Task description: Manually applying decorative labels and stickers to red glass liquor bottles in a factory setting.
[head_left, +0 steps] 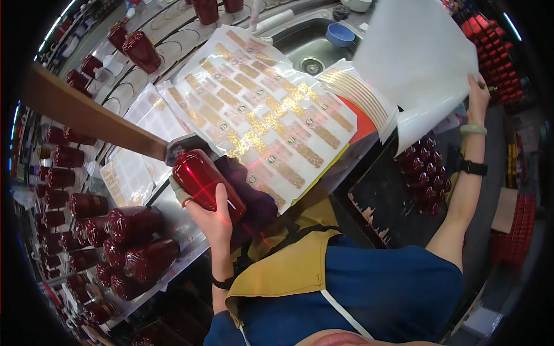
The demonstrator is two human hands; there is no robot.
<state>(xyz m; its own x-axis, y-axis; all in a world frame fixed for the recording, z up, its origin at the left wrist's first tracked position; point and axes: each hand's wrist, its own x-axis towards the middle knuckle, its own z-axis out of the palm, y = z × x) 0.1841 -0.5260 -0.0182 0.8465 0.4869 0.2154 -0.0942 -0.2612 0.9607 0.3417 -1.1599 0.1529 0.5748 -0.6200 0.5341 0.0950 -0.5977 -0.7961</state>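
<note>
Left hand (214, 218) grasping red bottle (199, 173); right hand (478, 97) gripping white sheet (421, 63); label sheet (259, 118) between, gold-marked, print illegible.

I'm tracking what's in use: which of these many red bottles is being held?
The red bottle in the left hand, beside the near end of the brown bar; neither hand touches any of the others.

Many red bottles (199, 176) and patterned sheets (257, 95) mark a workshop.

Glossy bottle (203, 177), smooth sheet (421, 60), metal sink (294, 49), cloth apron (283, 268)
</note>
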